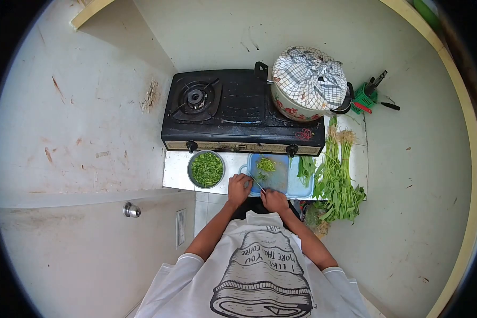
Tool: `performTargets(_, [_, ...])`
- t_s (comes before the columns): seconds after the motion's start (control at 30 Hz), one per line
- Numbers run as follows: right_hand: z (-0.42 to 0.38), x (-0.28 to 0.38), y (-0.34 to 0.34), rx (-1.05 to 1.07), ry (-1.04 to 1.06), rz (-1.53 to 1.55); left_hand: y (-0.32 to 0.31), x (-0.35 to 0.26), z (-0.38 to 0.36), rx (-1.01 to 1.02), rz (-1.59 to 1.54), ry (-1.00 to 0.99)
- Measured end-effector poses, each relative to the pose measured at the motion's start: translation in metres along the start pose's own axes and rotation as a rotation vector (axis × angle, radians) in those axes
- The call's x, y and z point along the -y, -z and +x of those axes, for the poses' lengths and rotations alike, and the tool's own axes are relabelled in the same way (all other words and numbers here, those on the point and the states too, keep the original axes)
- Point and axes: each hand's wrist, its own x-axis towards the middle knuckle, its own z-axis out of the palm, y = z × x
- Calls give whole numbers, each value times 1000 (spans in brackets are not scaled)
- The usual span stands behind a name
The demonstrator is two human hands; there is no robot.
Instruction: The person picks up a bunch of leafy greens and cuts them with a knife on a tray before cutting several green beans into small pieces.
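Observation:
A blue cutting board [294, 186] lies on the counter in front of the stove, with a small heap of chopped greens [266, 164] on its far part. My left hand [239, 188] rests at the board's near left corner. My right hand [275, 201] is at the board's near edge, closed on a knife [258, 184] whose thin blade points up and left toward my left hand. Whether my left hand pins a stem is too small to tell. A metal bowl [206, 169] of chopped greens stands just left of the board.
A black two-burner gas stove [233, 111] sits behind, with a floral pot [302, 100] covered by a checked cloth on its right burner. Long green stalks [336, 180] lie right of the board. A green utensil holder [364, 98] stands far right. A door with a knob [132, 210] is at left.

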Motion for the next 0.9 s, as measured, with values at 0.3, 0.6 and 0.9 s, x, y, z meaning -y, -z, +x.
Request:
performTargets(0.3, [-12, -7, 1, -25, -33, -39, -10, 9, 9, -14, -334, 468])
performTargets(0.6, [-9, -5, 5, 19, 24, -52, -14, 12, 8, -16, -360, 563])
performTargets(0.9, [-5, -4, 3, -58, 1, 5, -17, 16, 8, -24, -400, 574])
